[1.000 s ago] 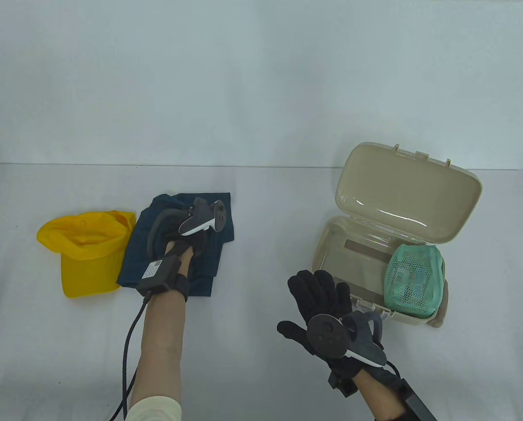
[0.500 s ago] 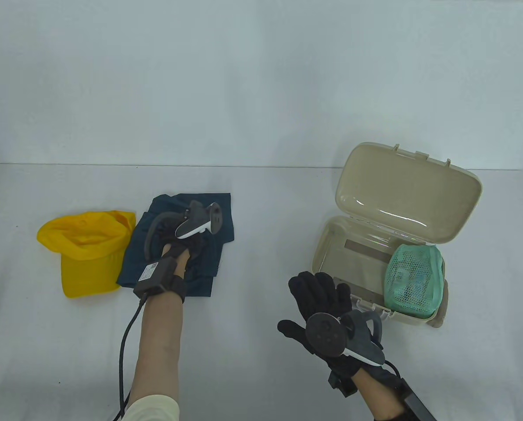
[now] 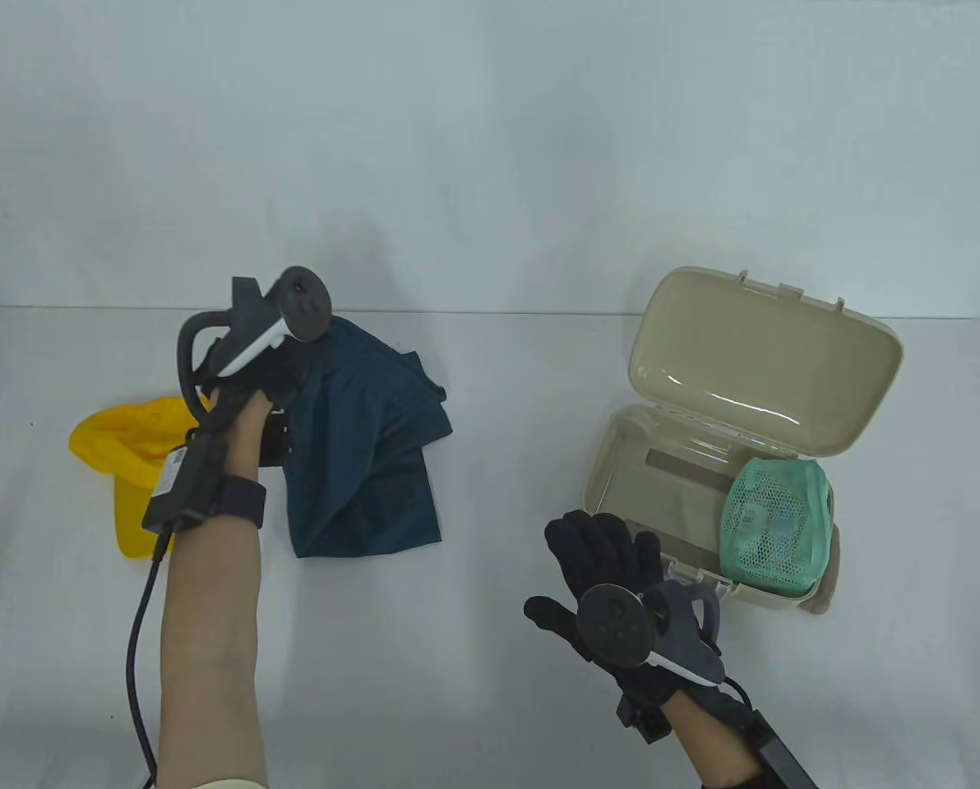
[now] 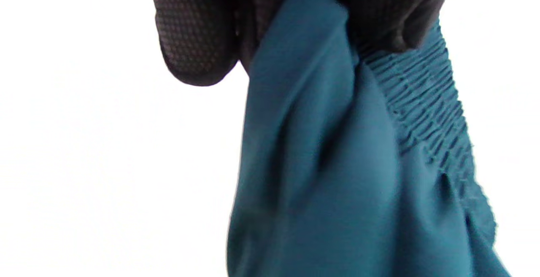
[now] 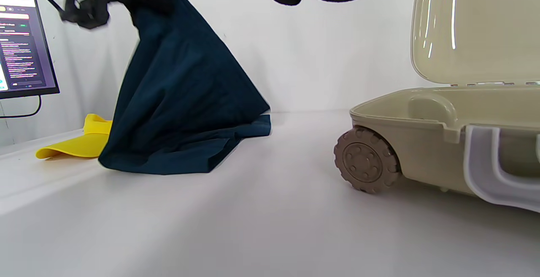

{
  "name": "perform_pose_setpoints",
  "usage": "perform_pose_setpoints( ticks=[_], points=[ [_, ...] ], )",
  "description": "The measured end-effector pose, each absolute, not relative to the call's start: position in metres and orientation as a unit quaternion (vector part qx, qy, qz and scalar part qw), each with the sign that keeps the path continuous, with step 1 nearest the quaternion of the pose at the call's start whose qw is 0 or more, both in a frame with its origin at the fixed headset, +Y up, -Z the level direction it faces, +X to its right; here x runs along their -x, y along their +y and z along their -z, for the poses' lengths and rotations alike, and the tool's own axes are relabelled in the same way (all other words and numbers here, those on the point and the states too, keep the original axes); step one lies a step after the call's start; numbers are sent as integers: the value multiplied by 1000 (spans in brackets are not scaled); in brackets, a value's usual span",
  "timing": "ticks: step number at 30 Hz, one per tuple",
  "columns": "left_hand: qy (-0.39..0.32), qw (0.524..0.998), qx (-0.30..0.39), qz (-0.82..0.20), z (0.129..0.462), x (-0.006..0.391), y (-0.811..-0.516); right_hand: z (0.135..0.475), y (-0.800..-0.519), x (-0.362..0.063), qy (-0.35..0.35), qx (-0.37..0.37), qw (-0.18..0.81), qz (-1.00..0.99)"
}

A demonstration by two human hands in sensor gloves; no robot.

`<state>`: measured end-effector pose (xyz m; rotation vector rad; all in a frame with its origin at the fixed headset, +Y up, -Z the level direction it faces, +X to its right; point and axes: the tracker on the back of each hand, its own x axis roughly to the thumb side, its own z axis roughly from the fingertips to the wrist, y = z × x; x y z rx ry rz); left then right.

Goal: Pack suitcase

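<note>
My left hand [image 3: 280, 366] grips the dark teal garment [image 3: 367, 460] by its elastic waistband [image 4: 422, 100] and holds it up; its lower part still rests on the table. It also hangs at the left of the right wrist view [image 5: 177, 100]. The beige toy suitcase [image 3: 646, 485] lies open at the right with its lid [image 3: 765, 362] raised; it also shows in the right wrist view [image 5: 443, 138]. A green mesh pouch [image 3: 778, 526] lies in its right end. My right hand [image 3: 601, 559] is open and empty, flat above the table just left of the suitcase.
A yellow cap [image 3: 128, 460] lies on the table at the left, partly behind my left forearm, and shows in the right wrist view [image 5: 80, 144]. A monitor [image 5: 23, 45] stands beyond the table's left side. A white cloth covers the table [image 3: 473, 674].
My left hand has closed on the teal garment and lifted it up and back, so the folded cloth now hangs open. The right hand has barely moved.
</note>
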<state>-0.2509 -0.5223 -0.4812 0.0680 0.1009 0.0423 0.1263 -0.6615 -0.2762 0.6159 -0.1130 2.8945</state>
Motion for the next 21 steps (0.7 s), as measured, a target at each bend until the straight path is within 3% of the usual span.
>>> perform_pose_setpoints(
  ticks=[6,8,10,12,14,17,19,20,21],
  points=[
    [138,970,-202,1,436,281,-403,278,-661,-130,-39,-199,96,-974],
    [129,954,-270,1,410,274,-361,278,-660,-130,-41,-198,98,-974],
    [108,945,-308,8,390,257,-340,278,-661,-130,-42,-198,98,-974],
    [73,938,-338,29,372,229,-337,278,-661,-131,-42,-197,98,-975],
    [33,937,-344,43,360,199,-355,278,-661,-132,-43,-193,98,-975],
    [-38,955,-287,59,347,144,-433,279,-659,-137,-50,-182,106,-976],
    [-85,965,-223,108,341,108,-520,279,-656,-143,-59,-171,116,-977],
    [-97,967,-202,123,340,100,-543,280,-655,-145,-61,-167,119,-977],
    [-113,969,-154,155,337,85,-588,280,-654,-148,-63,-163,126,-977]
  ],
)
